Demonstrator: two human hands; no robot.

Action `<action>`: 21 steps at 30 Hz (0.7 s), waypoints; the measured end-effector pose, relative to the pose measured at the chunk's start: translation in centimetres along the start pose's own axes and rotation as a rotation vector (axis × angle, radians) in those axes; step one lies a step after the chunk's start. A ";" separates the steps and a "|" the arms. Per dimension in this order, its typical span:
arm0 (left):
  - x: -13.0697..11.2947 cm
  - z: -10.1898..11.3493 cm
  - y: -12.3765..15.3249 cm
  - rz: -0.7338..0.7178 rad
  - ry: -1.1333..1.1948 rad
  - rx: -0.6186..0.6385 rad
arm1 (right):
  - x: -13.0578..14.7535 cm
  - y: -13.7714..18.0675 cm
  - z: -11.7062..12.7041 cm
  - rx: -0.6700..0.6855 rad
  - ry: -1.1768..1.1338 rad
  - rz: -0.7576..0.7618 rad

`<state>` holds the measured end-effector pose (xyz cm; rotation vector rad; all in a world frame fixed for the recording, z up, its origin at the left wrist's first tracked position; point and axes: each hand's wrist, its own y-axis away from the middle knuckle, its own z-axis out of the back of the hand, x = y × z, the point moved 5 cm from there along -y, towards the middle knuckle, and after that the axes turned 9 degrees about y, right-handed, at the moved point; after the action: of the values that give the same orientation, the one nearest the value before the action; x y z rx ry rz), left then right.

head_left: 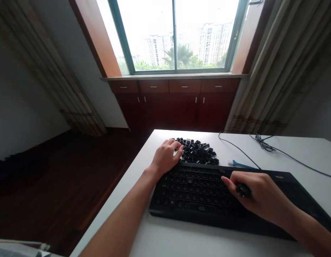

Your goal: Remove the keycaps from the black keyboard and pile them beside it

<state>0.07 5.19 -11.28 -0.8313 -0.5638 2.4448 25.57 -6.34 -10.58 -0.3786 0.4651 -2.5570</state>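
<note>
Keycaps going between the keyboard and a loose pile

The left hand (166,157) rests with curled fingers at the edge of the pile of black keycaps (197,151), just behind the black keyboard (197,194) on the white table (165,239). The right hand (255,194) is closed on a small dark piece over the keys. Many caps lie loose, so the work looks about half done; I cannot tell which keyboard rows are bare

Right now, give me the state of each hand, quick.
Left hand: fingers curled into the pile of loose keycaps; grip cannot be told.
Right hand: closed on a small dark object over the keyboard.
</note>
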 end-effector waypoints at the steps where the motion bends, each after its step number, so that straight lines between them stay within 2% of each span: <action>1: -0.3 -0.1 0.0 -0.010 -0.001 0.015 | -0.4 0.0 0.2 -0.002 0.014 -0.046; 4: -1.3 -0.5 -0.1 -0.046 0.006 0.069 | -0.8 -0.2 0.4 0.017 0.072 -0.121; 8: -2.4 -1.5 -0.1 -0.097 0.012 0.171 | -0.7 -0.7 0.0 0.057 0.093 -0.119; 13: -3.1 -2.7 0.2 -0.040 -0.069 0.268 | -0.5 -0.9 0.2 0.050 0.062 -0.115; 21: -3.2 -3.0 0.5 -0.055 -0.098 0.268 | 0.1 -0.8 0.4 0.045 0.034 -0.097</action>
<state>4.08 3.65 -12.26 -0.5827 -0.2790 2.4503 25.29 -5.85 -9.93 -0.3493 0.4099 -2.6668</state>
